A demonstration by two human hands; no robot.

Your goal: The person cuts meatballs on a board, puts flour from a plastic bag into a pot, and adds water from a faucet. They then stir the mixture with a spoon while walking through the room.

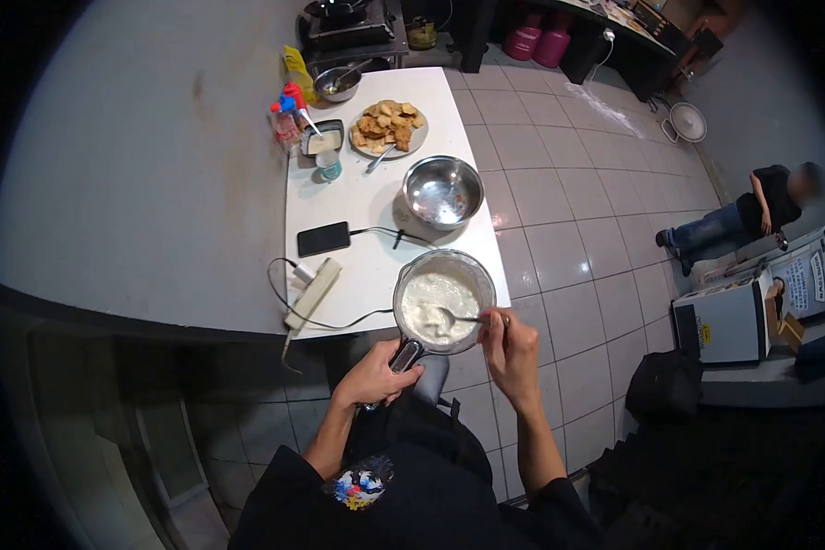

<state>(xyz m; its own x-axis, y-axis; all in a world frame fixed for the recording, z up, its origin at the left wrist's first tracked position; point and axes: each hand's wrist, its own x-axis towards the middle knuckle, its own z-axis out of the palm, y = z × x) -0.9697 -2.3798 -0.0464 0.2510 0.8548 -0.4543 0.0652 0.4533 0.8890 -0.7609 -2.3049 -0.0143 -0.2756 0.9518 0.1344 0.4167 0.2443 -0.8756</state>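
A saucepan (401,286) with thick white, lumpy contents (442,298) is at the near right corner of the white table (367,202). My left hand (380,374) is wrapped round its dark handle (406,356). At the pan's right side, my right hand (511,348) pinches the handle of a metal spoon (466,319), whose bowl rests in the white mixture. Just beyond the pan stands a shiny steel bowl (443,192), with a few small specks inside.
A phone (324,239) and a power strip (313,294) with cables lie left of the pan. Farther back are a plate of fried food (387,127), a dark dish (324,141), a cup (328,166), bottles (285,124) and another bowl (338,83). A person (752,211) stands at right.
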